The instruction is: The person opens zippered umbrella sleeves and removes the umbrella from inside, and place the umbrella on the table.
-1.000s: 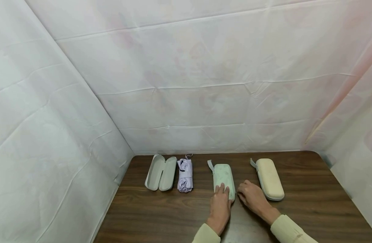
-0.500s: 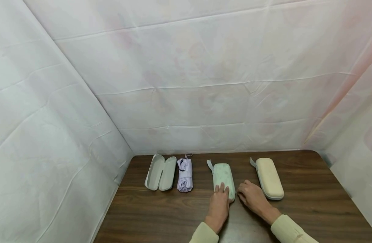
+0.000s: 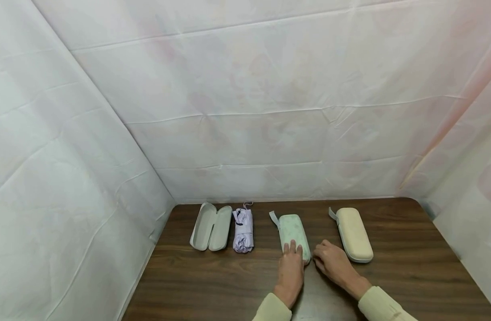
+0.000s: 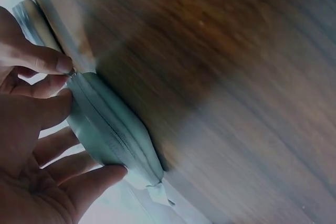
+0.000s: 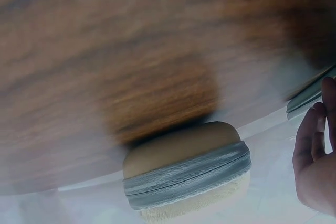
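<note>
A pale green zippered glasses case (image 3: 292,231) lies on the brown table, its grey strap (image 3: 274,219) at the far left corner. My left hand (image 3: 290,269) grips the case's near half, fingers spread over the top and thumb at the near end. In the left wrist view, the fingertips of my right hand (image 4: 31,53) pinch the small zipper pull (image 4: 72,73) at that end. The zipper line (image 4: 113,124) runs along the side and appears closed. From the head view, my right hand (image 3: 334,263) sits just right of the case's near corner, hiding the pull.
A cream zippered case (image 3: 354,235) lies right of my right hand. Farther left, a folded lilac umbrella (image 3: 243,230) lies beside a pale grey case (image 3: 211,226) spread open. White sheeting (image 3: 245,133) hangs behind the table (image 3: 197,285) and at both sides.
The green case has turned slightly, its far end and strap shifting left. My left hand stays on it; my right hand holds nearly the same spot.
</note>
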Demonstrator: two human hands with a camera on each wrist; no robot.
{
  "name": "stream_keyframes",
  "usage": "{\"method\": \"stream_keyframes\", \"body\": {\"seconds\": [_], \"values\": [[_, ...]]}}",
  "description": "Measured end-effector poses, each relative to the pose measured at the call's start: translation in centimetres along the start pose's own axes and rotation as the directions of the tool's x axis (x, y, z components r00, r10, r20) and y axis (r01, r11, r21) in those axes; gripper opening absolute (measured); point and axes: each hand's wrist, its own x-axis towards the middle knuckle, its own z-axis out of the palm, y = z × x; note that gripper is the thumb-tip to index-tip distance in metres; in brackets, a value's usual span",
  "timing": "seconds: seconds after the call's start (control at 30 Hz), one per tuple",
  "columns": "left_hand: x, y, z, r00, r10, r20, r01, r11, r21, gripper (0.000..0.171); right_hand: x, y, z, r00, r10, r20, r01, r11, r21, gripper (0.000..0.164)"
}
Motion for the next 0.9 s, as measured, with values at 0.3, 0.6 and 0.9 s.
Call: {"method": "stream_keyframes", "body": {"seconds": [0.3,0.6,0.9], "values": [[0.1,0.6,0.3,0.999,-0.032,-0.009,0.032,0.999,0.007,0.045,-0.2,-0.2,0.1,1.000,0.006,-0.003,-0.006,1.000,-0.018,0.025],[0.1,0.9,0.3,0.998,-0.068,0.000,0.068,0.998,0.013,0.045,-0.3,-0.5,0.2,1.000,0.020,-0.004,-0.020,1.000,-0.002,0.027],[0.1,1.1,0.2,0.997,-0.074,0.024,0.074,0.997,0.003,0.048,-0.6,-0.9,0.1,0.998,0.056,0.013,-0.056,0.998,0.001,0.032]]}}
